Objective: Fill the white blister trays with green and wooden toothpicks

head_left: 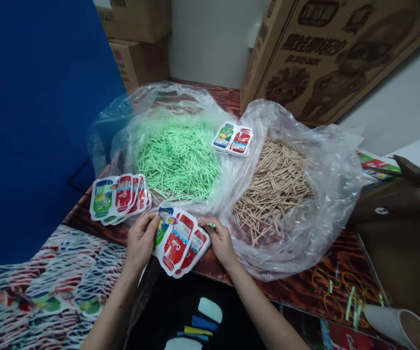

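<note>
My left hand is closed, its thumb and fingers pinching the left edge of a printed bottle-shaped packet with a green half and a red "Cola" half. Under it lies another such packet, its red side showing at the right. My right hand is closed near the packets' right edge, gripping a small bunch of green sticks whose ends poke out at the fingertips. Just beyond my hands, a clear plastic bag holds a heap of loose green sticks.
Brown sticks fill a second plastic bag. Fanned packets lie at left, with more between the bags. Many packets are piled lower left. A paper cup, rubber bands and a large carton are at right.
</note>
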### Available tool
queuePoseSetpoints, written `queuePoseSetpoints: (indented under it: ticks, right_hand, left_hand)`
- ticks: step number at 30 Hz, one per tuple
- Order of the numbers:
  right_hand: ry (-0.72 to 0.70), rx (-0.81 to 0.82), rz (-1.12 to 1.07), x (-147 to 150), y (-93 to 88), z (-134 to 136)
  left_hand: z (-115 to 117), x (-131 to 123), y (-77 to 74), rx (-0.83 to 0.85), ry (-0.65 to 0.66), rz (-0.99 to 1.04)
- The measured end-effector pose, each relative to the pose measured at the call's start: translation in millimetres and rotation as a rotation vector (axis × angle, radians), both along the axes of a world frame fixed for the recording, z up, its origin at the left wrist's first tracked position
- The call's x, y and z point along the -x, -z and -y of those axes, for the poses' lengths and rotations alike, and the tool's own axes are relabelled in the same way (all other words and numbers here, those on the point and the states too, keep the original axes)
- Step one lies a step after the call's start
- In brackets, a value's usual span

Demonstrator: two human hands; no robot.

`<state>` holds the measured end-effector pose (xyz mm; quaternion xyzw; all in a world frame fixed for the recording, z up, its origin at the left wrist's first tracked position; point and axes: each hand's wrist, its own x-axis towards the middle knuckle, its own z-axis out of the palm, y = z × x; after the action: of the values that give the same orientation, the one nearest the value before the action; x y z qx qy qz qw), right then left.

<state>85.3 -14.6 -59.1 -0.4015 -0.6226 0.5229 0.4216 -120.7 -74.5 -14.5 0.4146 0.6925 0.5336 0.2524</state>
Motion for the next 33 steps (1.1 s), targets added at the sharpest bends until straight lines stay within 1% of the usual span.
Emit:
queuePoseSetpoints:
  ticks: [7, 10, 14, 19, 26, 33]
  right_hand:
    - [-0.005, 0.007, 0.022, 1, -2.2, 1]
    - [0.0, 0.001, 0.023, 1, -2.9, 2]
    - [0.005, 0.002, 0.024, 2, -3.5, 2]
    - [-0.003, 0.017, 0.029, 1, -2.3, 1]
    - [0.011, 0.022, 0.027, 2, -4.8, 2]
    - [0.004, 0.024, 0.025, 2, -5.9, 2]
  left_hand:
    - [4, 4, -14.7, -0.044, -0.023, 0.002]
    - [7, 5, -17.5, -0.027, -0.025, 0.018]
    - [10, 6, -16.9, 0.009, -0.03, 0.075]
    - [11, 9, -14.3, 0.004, -0.025, 0.042]
    - [10, 10, -10.0, 0.028, -0.015, 0.081]
    - [8, 7, -10.8, 0.034, 0.012, 0.108]
